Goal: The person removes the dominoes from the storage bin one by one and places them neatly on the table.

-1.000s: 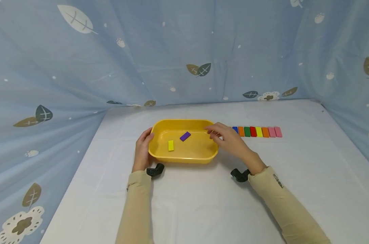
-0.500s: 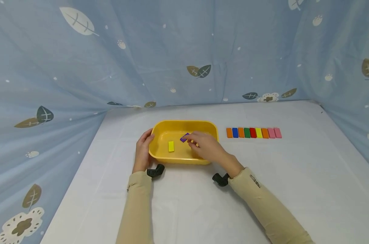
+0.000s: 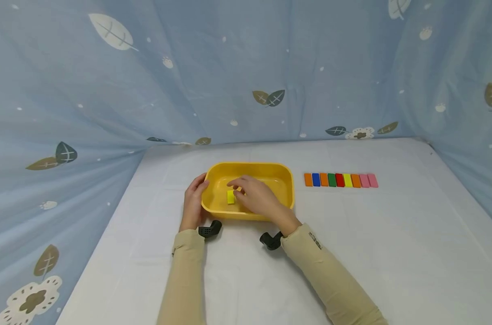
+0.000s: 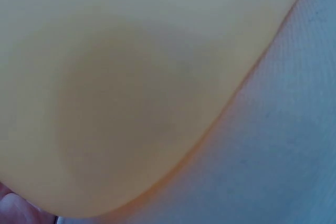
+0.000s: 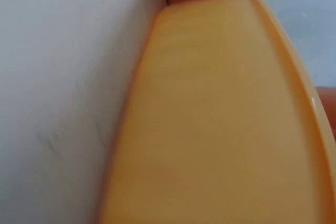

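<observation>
My left hand [image 3: 193,201] grips the left end of a yellow plastic tray [image 3: 234,215], its thumb on the near side and fingers at the rim. Inside the tray lies a small yellow rectangular block [image 3: 230,197]. My right hand [image 3: 256,194] reaches in over the front rim, fingers loosely bent, with fingertips right beside and above that block. It covers the spot where a purple block lay, so that one is hidden. The left wrist view is filled by the blurred tray wall [image 4: 220,56]; the right wrist view shows the tray's outer front side [image 5: 210,114].
Right of the tray, a row of flat blocks [image 3: 340,180] in orange, blue, green, red, yellow and pink lies side by side on the white cloth [image 3: 392,239]. A blue patterned curtain [image 3: 213,81] hangs behind and at both sides.
My right hand has moved left from the tray's right rim, past the purple block, to the yellow block. The purple block is now covered. My left hand stays on the tray.
</observation>
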### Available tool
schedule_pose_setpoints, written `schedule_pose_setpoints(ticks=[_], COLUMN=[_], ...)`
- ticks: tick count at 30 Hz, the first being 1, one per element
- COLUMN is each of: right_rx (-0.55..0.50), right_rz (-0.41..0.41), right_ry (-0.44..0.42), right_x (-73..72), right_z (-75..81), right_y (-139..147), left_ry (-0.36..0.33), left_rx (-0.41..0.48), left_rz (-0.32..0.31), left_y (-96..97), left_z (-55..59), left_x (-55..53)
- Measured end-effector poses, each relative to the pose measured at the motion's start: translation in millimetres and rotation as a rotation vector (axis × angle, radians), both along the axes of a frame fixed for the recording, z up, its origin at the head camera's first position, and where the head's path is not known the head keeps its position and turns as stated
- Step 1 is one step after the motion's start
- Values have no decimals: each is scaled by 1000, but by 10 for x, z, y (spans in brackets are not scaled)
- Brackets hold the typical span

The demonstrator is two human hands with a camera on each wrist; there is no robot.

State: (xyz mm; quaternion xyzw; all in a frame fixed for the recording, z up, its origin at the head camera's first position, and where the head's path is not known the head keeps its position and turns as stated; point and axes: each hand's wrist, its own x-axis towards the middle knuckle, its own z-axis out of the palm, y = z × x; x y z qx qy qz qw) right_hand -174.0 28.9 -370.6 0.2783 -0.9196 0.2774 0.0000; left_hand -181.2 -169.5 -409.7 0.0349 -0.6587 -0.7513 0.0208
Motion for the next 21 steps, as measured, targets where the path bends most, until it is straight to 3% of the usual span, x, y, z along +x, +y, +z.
schedule_pose_setpoints(ticks=[8, 13, 18, 21], right_rx=[36, 162, 205, 204], right_rz=[23, 76, 187, 199], right_ry=[10, 17, -90, -192], right_x=[5, -4, 6, 19], right_z=[-68, -99, -121, -134], right_y=[-41, -68, -89, -93], left_ry=[-8, 8, 12, 2], left_rx=[-36, -26, -25, -25], left_rz=[8, 9, 19, 9], left_y=[25, 24, 15, 11], left_z=[52, 57, 39, 32], left_x=[39, 21, 14, 20])
